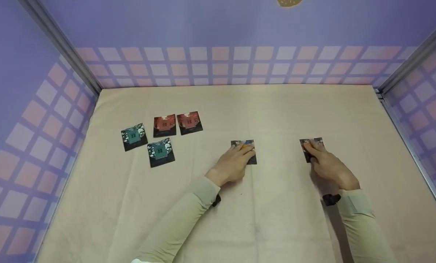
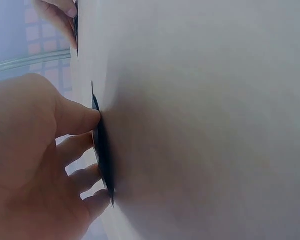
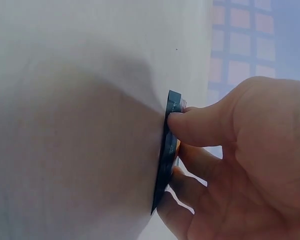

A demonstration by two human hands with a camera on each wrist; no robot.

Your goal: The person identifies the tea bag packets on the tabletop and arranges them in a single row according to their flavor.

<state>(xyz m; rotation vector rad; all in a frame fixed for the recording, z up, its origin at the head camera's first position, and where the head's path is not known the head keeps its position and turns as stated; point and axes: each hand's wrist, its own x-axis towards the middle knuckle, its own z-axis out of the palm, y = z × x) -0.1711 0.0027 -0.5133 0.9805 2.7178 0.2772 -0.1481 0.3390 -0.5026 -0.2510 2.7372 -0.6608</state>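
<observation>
Two hands (image 1: 232, 163) (image 1: 327, 166), palms down, touching separate cards (image 1: 253, 160) (image 1: 308, 157).

I can see pale, greyish-green long sleeves on this person: the left sleeve (image 1: 181, 219) low in the frame, left of centre, the right sleeve (image 1: 366, 233) toward the lower right. Soft creases cross the cloth of both. Each finishes in a cuff at the wrist, the left cuff (image 1: 204, 191) and the right cuff (image 1: 356, 201) alike. A small sliver of white (image 1: 140, 261) edges the left one at the bottom of the frame. Small, blocky black wrist devices (image 1: 331, 199) sit at both cuffs; the one near the middle is mostly hidden.
</observation>
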